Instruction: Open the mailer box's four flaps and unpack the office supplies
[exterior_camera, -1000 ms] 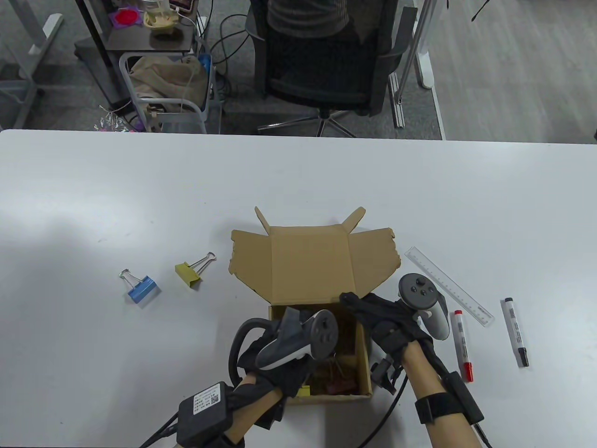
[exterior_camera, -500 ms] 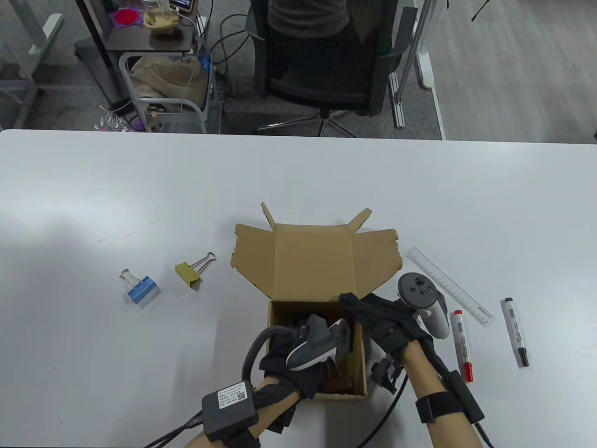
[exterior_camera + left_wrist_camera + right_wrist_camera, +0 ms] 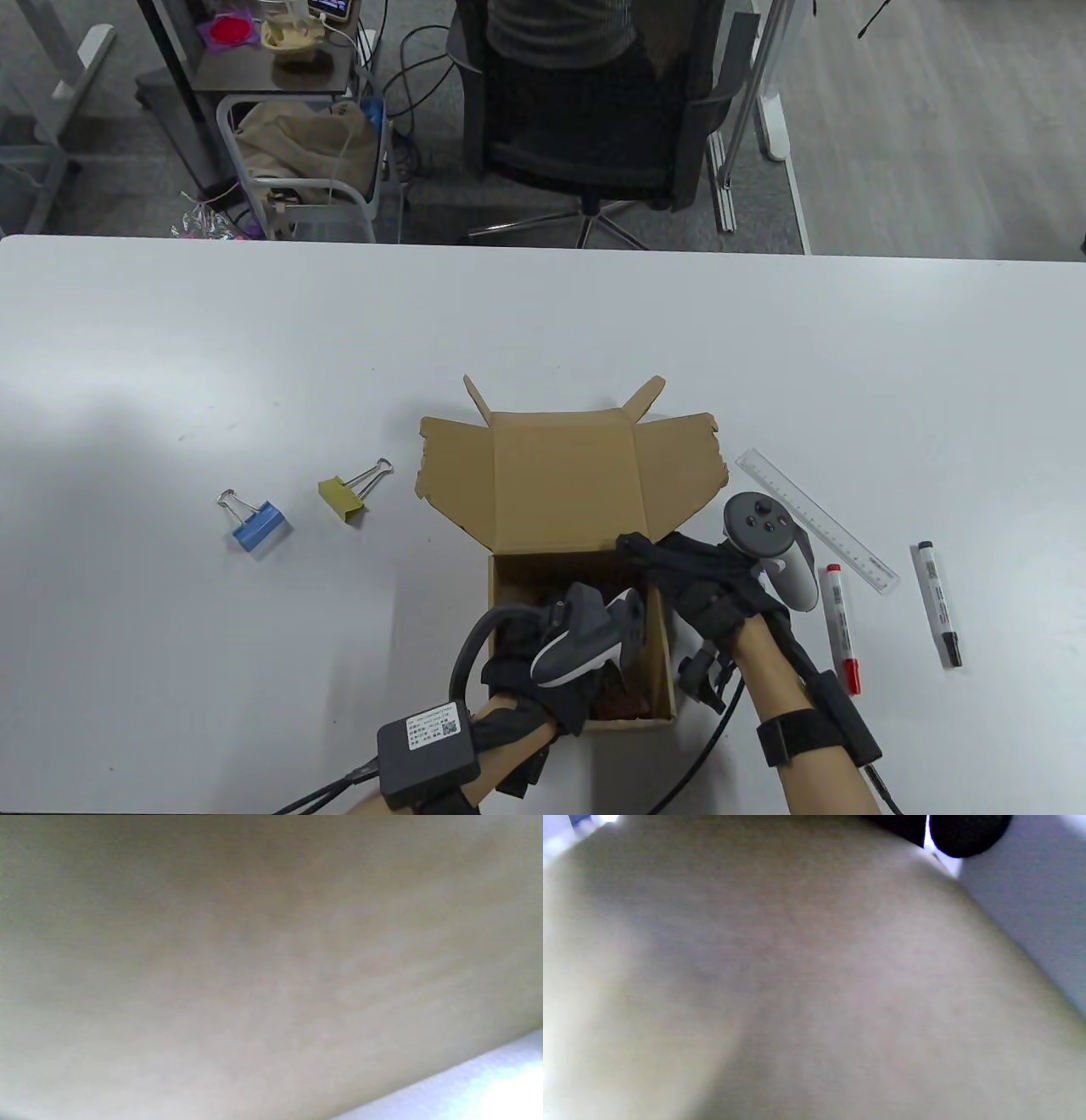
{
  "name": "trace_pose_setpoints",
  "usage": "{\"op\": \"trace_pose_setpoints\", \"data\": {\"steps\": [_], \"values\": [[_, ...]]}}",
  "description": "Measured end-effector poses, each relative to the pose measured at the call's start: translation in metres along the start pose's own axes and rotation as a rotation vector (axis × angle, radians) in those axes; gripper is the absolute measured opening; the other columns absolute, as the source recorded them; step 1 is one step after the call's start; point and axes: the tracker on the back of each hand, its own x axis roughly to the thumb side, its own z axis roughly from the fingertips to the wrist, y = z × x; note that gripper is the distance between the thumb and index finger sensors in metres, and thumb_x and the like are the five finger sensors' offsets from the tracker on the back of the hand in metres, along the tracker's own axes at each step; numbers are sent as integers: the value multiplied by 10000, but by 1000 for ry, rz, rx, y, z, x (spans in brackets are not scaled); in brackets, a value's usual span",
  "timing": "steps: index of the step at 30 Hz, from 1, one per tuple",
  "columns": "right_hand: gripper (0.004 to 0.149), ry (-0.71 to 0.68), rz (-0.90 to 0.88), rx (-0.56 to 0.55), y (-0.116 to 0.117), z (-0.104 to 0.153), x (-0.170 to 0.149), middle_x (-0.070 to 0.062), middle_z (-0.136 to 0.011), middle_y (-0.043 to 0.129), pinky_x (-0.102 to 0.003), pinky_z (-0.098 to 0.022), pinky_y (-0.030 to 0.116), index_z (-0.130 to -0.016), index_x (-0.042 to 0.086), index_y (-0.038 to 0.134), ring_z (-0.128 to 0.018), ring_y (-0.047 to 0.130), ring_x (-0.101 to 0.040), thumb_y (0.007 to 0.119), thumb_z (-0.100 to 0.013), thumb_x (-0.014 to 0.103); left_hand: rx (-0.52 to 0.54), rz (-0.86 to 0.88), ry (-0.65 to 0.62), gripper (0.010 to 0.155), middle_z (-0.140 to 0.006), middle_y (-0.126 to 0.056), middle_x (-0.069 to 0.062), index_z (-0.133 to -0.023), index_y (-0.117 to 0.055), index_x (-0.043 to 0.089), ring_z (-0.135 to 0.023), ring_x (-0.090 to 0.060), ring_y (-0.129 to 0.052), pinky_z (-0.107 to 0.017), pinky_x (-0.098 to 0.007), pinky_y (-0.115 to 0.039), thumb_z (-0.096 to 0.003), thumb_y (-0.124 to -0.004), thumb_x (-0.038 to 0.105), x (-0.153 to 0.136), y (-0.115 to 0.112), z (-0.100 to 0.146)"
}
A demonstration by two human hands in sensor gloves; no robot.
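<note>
The brown mailer box (image 3: pixel 564 484) lies near the table's front edge, its lid and side flaps folded back flat. My left hand (image 3: pixel 547 675) reaches down into the box, and its fingers are hidden under the tracker. A dark red binder clip (image 3: pixel 624 706) shows at the bottom beside it. My right hand (image 3: pixel 679 569) lies along the box's right wall with its fingers stretched to the far right corner. Blurred cardboard (image 3: pixel 254 963) fills the left wrist view. In the right wrist view the box wall (image 3: pixel 797 984) fills the frame below dark fingertips (image 3: pixel 967 836).
A blue binder clip (image 3: pixel 257 524) and a yellow binder clip (image 3: pixel 344 497) lie left of the box. To its right are a clear ruler (image 3: pixel 814 520), a red marker (image 3: pixel 840 628) and a black marker (image 3: pixel 936 603). An office chair (image 3: pixel 594 110) stands beyond the far edge.
My left hand has gone from above the box's near left rim down into the box. The box shifted slightly and came back. My right hand has stayed on the right wall.
</note>
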Motion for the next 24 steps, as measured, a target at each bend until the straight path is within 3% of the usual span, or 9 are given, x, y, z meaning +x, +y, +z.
{"op": "trace_pose_setpoints", "data": {"steps": [9, 16, 20, 24], "values": [[620, 0, 0, -1, 0, 0, 0, -266, -1047, 740, -724, -602, 529, -1048, 104, 630, -965, 615, -533, 621, -590, 523, 140, 60, -4, 611, -1071, -775, -58, -1056, -607, 334, -882, -216, -943, -696, -416, -838, -524, -693, 623, -7, 8, 12], [620, -1, 4, -1, 0, 0, 0, -263, -1047, 741, -726, -601, 528, -1048, 103, 630, -963, 616, -535, 621, -591, 523, 279, 182, -85, 620, -1037, -806, -68, -1044, -635, 305, -832, -222, -970, -654, -414, -856, -514, -695, 622, -28, 42, 46], [620, 0, 6, -1, 0, 0, 0, -263, -1046, 742, -726, -601, 528, -1048, 104, 630, -962, 618, -535, 622, -591, 522, 388, 327, -99, 625, -1016, -824, -96, -1041, -650, 279, -803, -245, -983, -630, -430, -861, -512, -706, 608, -61, 68, 72], [622, 1, 11, -1, 0, 0, 1, -262, -1047, 741, -727, -599, 528, -1047, 103, 631, -963, 618, -534, 622, -590, 525, 466, 402, -5, 634, -1004, -833, -120, -1045, -656, 255, -786, -267, -985, -618, -448, -859, -515, -719, 596, -109, 85, 88]]}}
